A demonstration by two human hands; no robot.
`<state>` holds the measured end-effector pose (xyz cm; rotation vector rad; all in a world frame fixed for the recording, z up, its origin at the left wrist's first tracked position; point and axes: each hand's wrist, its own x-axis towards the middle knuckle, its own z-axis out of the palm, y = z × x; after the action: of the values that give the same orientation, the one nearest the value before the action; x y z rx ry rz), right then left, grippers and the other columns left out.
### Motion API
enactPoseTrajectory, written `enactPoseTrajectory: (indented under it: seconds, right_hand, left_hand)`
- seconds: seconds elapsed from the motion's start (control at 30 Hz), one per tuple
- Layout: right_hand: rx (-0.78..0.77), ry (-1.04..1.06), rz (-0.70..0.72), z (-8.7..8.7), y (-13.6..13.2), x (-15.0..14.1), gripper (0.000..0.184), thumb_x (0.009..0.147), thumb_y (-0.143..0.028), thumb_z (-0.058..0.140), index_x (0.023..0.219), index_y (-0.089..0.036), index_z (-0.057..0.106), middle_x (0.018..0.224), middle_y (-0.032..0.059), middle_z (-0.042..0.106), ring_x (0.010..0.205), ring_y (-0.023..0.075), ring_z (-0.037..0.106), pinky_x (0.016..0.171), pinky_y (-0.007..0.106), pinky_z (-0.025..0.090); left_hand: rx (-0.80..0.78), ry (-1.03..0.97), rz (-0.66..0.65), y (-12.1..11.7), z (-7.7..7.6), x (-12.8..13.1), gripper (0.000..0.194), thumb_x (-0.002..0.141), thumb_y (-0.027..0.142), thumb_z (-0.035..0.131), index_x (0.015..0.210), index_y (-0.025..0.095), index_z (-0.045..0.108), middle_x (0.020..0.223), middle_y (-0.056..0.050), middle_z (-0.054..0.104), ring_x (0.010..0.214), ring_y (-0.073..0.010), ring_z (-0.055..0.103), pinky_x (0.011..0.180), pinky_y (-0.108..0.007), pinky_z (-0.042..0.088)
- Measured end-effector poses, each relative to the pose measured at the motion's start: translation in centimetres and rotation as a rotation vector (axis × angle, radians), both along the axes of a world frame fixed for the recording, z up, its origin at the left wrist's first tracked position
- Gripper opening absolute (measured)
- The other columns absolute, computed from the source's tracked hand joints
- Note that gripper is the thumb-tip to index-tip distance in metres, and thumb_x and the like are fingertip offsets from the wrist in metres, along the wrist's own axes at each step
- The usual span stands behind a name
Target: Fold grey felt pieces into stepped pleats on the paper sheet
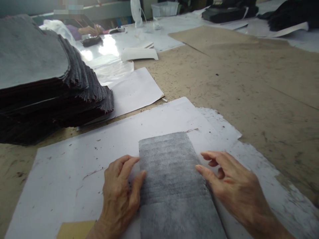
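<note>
A long grey fabric piece (pixel 171 186), with faint crosswise creases, lies on white paper (pixel 74 179) in front of me. My left hand (pixel 121 192) is at its left edge, thumb just over the border and fingers bent but apart. At the right edge is my right hand (pixel 231 186), thumb tip touching or nearly touching the fabric, fingers curled loosely with a gap to the thumb. Neither hand grips the piece. Its near end runs out of view at the bottom.
A tall stack of grey and black fabric pieces (pixel 32 56) stands at the left. Brown paper (pixel 249 79) with scattered threads covers the right side. A yellowish card (pixel 74 229) lies near my left wrist. Farther back are a clear plastic bin (pixel 164 9), dark bundles (pixel 229 13) and another person's hands (pixel 91 30).
</note>
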<state>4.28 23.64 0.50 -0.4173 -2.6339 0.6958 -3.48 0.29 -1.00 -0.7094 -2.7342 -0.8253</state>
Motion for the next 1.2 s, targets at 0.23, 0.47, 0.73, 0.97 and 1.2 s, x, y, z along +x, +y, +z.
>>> enactPoseTrajectory:
  seconds: [0.23, 0.47, 0.73, 0.97, 1.2]
  right_hand:
    - [0.146, 0.03, 0.39, -0.3, 0.8, -0.8, 0.021, 0.083, -0.021, 0.054, 0.104, -0.018, 0.058, 0.102, 0.006, 0.062, 0.094, 0.0212, 0.054, 0.081, 0.035, 0.049]
    - [0.081, 0.007, 0.336, -1.1, 1.2, -0.9, 0.026, 0.079, -0.024, 0.057, 0.105, -0.017, 0.056, 0.102, 0.0092, 0.059, 0.095, 0.0227, 0.055, 0.082, 0.037, 0.048]
    - [-0.075, -0.342, 0.126, 0.1, 0.7, -1.4, 0.024, 0.068, -0.035, 0.063, 0.059, -0.021, 0.046, 0.055, -0.0041, 0.049, 0.051, 0.0118, 0.046, 0.047, 0.024, 0.033]
    - [-0.227, -0.316, -0.019, -0.3, -0.5, -0.3, 0.033, 0.073, -0.045, 0.047, 0.053, -0.021, 0.037, 0.049, -0.0041, 0.037, 0.045, 0.0112, 0.036, 0.046, 0.025, 0.028]
    - [-0.259, -0.329, -0.035, -0.5, -0.4, -0.7, 0.032, 0.07, -0.045, 0.048, 0.052, -0.021, 0.038, 0.048, -0.0044, 0.037, 0.045, 0.0111, 0.034, 0.044, 0.024, 0.027]
  left_hand:
    - [-0.165, 0.024, -0.237, 0.1, -0.2, 0.1, 0.028, 0.084, 0.024, 0.052, 0.112, 0.023, 0.054, 0.111, -0.007, 0.058, 0.1, -0.023, 0.051, 0.084, -0.039, 0.037]
    - [-0.127, -0.109, -0.182, 0.2, -0.2, -0.5, 0.033, 0.08, 0.031, 0.057, 0.11, 0.02, 0.052, 0.102, -0.007, 0.057, 0.091, -0.0222, 0.052, 0.078, -0.04, 0.038]
    - [-0.151, -0.423, -0.038, 0.9, 1.3, -1.4, 0.021, 0.073, 0.038, 0.06, 0.072, 0.019, 0.051, 0.064, 0.002, 0.051, 0.065, -0.0165, 0.049, 0.066, -0.032, 0.034]
    - [-0.087, -0.442, 0.037, 0.6, 0.9, -0.8, 0.025, 0.078, 0.035, 0.053, 0.06, 0.019, 0.045, 0.057, 0.003, 0.044, 0.062, -0.0142, 0.046, 0.059, -0.027, 0.028]
    - [-0.025, -0.471, 0.045, 0.9, 0.7, -1.1, 0.023, 0.075, 0.033, 0.053, 0.057, 0.019, 0.046, 0.056, 0.004, 0.046, 0.059, -0.0127, 0.046, 0.055, -0.025, 0.028]
